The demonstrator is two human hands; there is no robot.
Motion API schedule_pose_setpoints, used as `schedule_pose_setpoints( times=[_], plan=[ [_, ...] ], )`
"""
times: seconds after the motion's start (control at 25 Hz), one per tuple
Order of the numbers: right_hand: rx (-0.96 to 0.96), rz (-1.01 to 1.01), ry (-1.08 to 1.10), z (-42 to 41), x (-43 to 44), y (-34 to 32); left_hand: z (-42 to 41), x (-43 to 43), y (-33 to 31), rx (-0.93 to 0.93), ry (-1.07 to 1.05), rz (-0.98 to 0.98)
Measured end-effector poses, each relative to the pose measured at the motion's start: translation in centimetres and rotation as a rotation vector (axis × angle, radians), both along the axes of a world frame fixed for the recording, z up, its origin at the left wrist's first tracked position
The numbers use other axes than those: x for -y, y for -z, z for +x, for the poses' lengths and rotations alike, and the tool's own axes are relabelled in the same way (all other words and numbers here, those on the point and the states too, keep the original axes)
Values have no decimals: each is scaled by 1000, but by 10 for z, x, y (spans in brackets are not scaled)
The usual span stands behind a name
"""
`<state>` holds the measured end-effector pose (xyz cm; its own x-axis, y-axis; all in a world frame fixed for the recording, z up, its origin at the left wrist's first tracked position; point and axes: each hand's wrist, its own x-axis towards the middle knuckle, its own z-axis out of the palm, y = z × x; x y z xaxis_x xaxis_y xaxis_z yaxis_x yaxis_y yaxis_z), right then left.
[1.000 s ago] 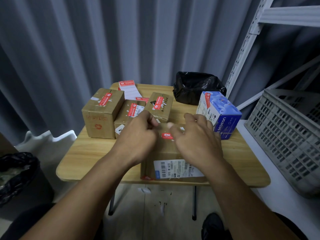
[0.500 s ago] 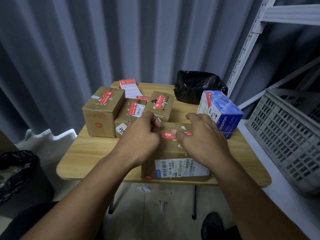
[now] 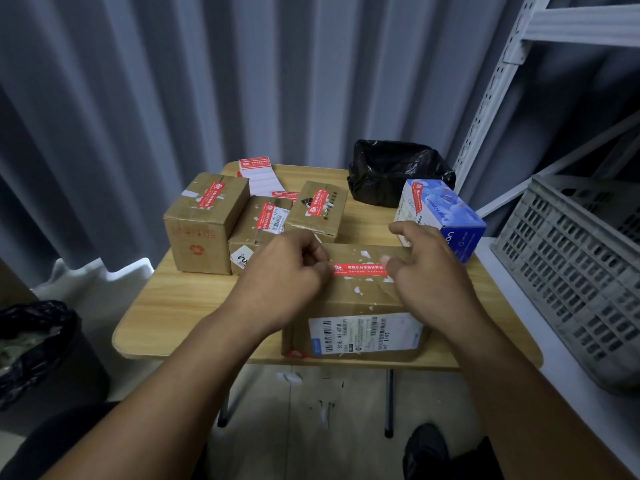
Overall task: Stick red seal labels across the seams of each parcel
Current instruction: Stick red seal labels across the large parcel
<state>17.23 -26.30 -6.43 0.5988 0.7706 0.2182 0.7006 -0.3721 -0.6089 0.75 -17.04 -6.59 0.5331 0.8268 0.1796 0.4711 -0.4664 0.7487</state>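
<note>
Near parcel (image 3: 360, 296) on bench (image 3: 166, 306): left hand (image 3: 287, 271), fingers curled, pinches label (image 3: 360, 269) left end; right hand (image 3: 426, 271), loosely spread, thumb presses right end.

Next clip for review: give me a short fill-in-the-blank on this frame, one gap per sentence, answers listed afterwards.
1. The left hand and right hand touch opposite ends of a ____ seal label on the nearest parcel.
2. The labelled box right of the hands is ____ in colour.
3. Beyond the left hand stand ____ smaller brown parcels, each already labelled.
4. The bag at the far edge of the table is ____.
Missing words: red, blue, three, black.
</note>
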Motion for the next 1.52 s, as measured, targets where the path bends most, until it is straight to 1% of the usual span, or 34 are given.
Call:
schedule_pose_setpoints(
  times=[0.2,0.36,0.68,0.8,0.88,1.04,1.16,1.32,1.52],
  plan=[
    [-56,28,27,2,-2,6,5,-3,5,0,-38,49],
    [-71,-27,47,-1,-1,8,8,-2,5,-4,-64,79],
    [-160,40,37,3,1,7,6,-4,5,46,-56,19],
    [-248,97,65,5,1,8,6,-1,6,80,-63,-10],
    [-295,106,76,6,1,10,6,1,7,79,-72,4],
    [-323,44,70,4,0,11,7,2,10,110,-92,19],
    [-337,66,66,7,1,9,7,3,10,112,-107,21],
    [-454,115,64,9,4,10,7,4,11,110,-118,46],
    [-453,118,51,9,2,15,7,5,12,111,-106,67]
  ],
)
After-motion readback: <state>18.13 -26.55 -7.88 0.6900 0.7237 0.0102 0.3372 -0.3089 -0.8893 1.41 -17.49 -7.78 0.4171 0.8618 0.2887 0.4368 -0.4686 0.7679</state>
